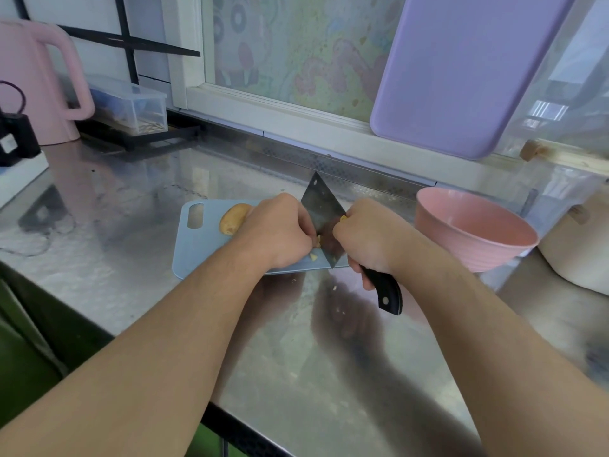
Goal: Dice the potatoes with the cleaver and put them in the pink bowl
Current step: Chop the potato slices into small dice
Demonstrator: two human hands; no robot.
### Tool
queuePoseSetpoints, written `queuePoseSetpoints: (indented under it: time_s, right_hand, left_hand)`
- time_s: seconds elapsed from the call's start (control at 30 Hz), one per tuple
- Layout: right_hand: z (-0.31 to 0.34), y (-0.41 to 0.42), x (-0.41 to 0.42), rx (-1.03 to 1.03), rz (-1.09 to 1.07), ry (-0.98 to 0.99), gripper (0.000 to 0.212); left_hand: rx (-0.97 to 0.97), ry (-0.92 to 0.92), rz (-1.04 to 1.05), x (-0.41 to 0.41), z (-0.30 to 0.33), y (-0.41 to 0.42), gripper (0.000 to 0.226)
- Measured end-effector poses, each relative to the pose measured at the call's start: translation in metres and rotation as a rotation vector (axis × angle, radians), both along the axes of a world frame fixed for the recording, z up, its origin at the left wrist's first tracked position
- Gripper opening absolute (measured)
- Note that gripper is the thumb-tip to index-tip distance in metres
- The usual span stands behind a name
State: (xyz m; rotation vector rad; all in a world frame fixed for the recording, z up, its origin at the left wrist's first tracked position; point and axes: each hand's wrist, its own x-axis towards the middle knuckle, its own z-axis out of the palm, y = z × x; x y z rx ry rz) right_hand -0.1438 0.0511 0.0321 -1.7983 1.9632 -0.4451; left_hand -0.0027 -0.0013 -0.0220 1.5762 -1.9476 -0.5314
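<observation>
**Potatoes half-way to dice, cleaver down on the board**

Potatoes are in two states: one whole potato, skin on, lies at the far left of the blue cutting board, just behind the left wrist, waiting its turn; small pale potato pieces show at the left fingertips against the blade, the bulk of what is being cut hidden under the hand. The left hand is curled over that hidden piece, fingers tucked close beside the blade, likely to steady the piece and guide each cut while sparing the fingertips. The right hand is wrapped round the dark handle of the cleaver, choked up near the blade for control; the blade stands steeply with its near corner on the board, its far corner raised. The pink bowl sits on the steel counter just right of the board, on the knife side, so dice can be swept across; it looks empty from here. A few stray bits lie on the counter below the board's near edge. My judgement: dicing is under way, nothing transferred yet.
</observation>
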Motion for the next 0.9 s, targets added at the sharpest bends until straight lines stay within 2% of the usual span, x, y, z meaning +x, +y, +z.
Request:
queuePoseSetpoints:
  time_s: [0.07,0.17,0.33,0.5,0.63,0.73,0.83,0.9]
  right_hand:
    - [0.004,0.003,-0.005,-0.006,-0.013,-0.068,0.021]
    - [0.008,0.002,-0.013,-0.016,0.017,-0.063,0.024]
    - [0.006,-0.003,-0.025,-0.044,-0.05,-0.19,0.019]
    - [0.002,-0.01,-0.035,-0.11,-0.143,-0.274,0.011]
    - [-0.001,-0.012,-0.038,-0.11,-0.141,-0.362,0.009]
    - [-0.002,-0.013,-0.041,-0.127,-0.145,-0.382,0.009]
    - [-0.003,-0.013,-0.046,-0.14,-0.152,-0.387,0.008]
    - [-0.003,-0.013,-0.048,-0.144,-0.156,-0.398,0.009]
  left_hand:
    - [0.01,0.017,0.011,0.0,0.0,0.0,0.015]
    - [0.034,0.071,0.033,0.0,0.0,-0.001,0.012]
    - [0.069,0.129,-0.003,0.003,0.007,0.004,0.018]
    - [0.109,0.051,-0.101,0.006,0.007,0.007,0.02]
    - [0.02,0.059,-0.075,0.004,0.001,0.003,0.009]
    - [-0.031,0.103,-0.029,0.003,0.002,0.002,0.013]
    - [0.001,0.144,-0.065,0.004,0.01,0.007,0.018]
    - [0.037,0.102,-0.12,0.004,0.013,0.012,0.015]
